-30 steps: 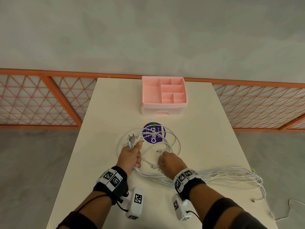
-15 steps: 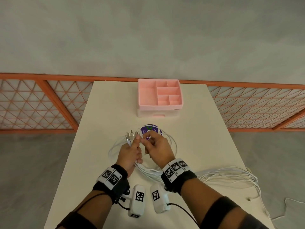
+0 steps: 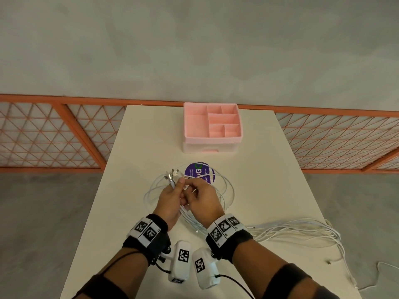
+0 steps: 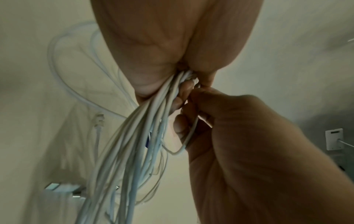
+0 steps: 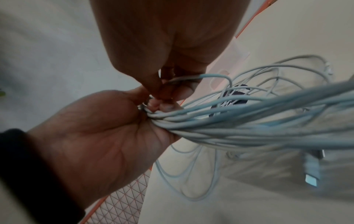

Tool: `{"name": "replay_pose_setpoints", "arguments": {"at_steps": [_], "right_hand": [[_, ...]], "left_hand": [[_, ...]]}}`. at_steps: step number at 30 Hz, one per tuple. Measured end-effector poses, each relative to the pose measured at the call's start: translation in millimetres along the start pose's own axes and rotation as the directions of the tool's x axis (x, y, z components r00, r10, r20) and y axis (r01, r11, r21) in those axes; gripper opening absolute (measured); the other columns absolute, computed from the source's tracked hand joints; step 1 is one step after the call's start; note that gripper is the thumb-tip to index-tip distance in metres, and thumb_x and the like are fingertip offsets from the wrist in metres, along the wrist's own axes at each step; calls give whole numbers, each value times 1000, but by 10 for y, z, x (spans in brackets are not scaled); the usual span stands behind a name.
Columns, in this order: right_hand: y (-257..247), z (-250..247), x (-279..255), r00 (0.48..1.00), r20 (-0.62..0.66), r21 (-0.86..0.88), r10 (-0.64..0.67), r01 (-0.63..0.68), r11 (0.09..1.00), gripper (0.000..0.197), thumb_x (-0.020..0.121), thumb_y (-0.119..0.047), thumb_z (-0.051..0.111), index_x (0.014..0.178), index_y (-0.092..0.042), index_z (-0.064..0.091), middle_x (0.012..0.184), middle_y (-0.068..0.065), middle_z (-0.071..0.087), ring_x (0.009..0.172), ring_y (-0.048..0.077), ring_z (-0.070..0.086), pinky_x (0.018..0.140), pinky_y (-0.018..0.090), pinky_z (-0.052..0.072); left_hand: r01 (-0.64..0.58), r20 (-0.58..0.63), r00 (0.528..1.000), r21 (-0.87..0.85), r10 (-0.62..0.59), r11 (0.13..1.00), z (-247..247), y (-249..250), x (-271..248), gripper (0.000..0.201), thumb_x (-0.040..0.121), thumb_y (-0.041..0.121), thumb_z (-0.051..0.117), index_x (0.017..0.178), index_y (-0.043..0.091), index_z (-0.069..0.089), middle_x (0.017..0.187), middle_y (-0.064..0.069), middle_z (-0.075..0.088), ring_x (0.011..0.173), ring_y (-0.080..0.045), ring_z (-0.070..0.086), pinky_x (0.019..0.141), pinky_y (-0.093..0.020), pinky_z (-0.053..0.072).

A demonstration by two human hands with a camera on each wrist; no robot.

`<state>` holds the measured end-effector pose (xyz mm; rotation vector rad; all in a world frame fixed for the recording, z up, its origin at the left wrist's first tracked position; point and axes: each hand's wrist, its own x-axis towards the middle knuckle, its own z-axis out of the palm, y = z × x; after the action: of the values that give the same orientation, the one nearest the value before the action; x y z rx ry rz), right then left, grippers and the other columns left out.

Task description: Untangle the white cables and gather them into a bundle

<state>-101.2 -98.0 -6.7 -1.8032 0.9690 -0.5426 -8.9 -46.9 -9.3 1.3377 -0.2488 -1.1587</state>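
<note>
Risen beside left hand (image 3: 170, 199) clutching smooth white cables (image 3: 224, 190), right hand (image 3: 201, 196) grip pinches one thin strand.

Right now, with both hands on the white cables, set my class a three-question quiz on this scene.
1. True or false: the left hand grips a bunch of thin white cables.
2. Which hand pinches a single cable: A left, B right hand?
3. Fill in: behind the cables stands a pink plastic organiser tray, its compartments ____.

Key: 1 true; 2 B; 3 empty.
</note>
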Motion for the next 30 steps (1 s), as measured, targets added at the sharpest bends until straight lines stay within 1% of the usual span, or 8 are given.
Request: {"name": "replay_pose_setpoints", "arguments": {"at_steps": [3,5,10,14,17,21,25,30], "right_hand": [[13,-9,-28,998,21,109,53,-55,993,10,90,0,58,95,-7,64,76,13,70,62,12,65,64,30,58],[57,-23,-26,1000,13,97,20,-22,995,8,88,-4,64,92,-11,64,77,8,71,65,13,67,68,30,59],[323,-166,22,998,1,-247,-61,59,967,7,87,-9,65,88,-14,68,87,-1,64,82,14,58,77,28,50],[635,-404,63,987,-90,-455,135,-161,876,8,87,-23,69,94,-24,75,104,-1,53,99,16,45,91,29,43],[614,-530,131,961,-52,-273,270,-274,922,8,87,-19,68,88,-24,75,97,1,62,84,19,62,80,32,55],[377,-587,247,968,-172,-145,182,-208,967,16,85,-10,66,82,-23,75,84,-1,62,66,8,56,61,12,41],[157,-613,275,983,-76,30,168,-166,986,32,87,1,53,85,-23,74,71,-4,69,59,11,62,63,24,53],[-50,-658,222,972,114,406,206,-235,883,27,91,7,48,95,2,74,78,16,71,70,26,67,73,38,56]], "left_hand": [[18,-33,999,-14,-19,1000,-72,-58,78,28,103,25,50,100,0,63,75,-15,58,62,-21,53,57,-32,43],[4,-67,998,-48,-7,999,-85,-78,111,25,102,23,52,91,3,60,77,-17,56,68,-26,54,62,-35,44],[-65,-142,989,-162,42,985,-22,50,89,23,103,24,50,85,13,59,70,-4,60,68,-18,55,60,-31,43],[-112,-85,992,-340,88,934,-15,173,100,30,105,27,46,79,14,52,52,2,43,49,-16,50,65,-39,57],[-93,-38,996,-252,86,963,40,173,71,33,103,30,50,73,17,48,52,4,31,42,-11,31,51,-31,46],[-154,-27,988,-82,152,985,121,166,49,33,96,24,64,69,17,47,50,4,25,43,-12,25,48,-27,32],[-249,26,968,5,249,968,121,211,75,18,94,18,67,83,6,59,50,1,31,44,-14,27,47,-27,33],[-296,53,955,86,292,951,167,237,126,29,92,19,69,95,-10,70,50,0,43,43,-11,37,47,-27,39]]}}
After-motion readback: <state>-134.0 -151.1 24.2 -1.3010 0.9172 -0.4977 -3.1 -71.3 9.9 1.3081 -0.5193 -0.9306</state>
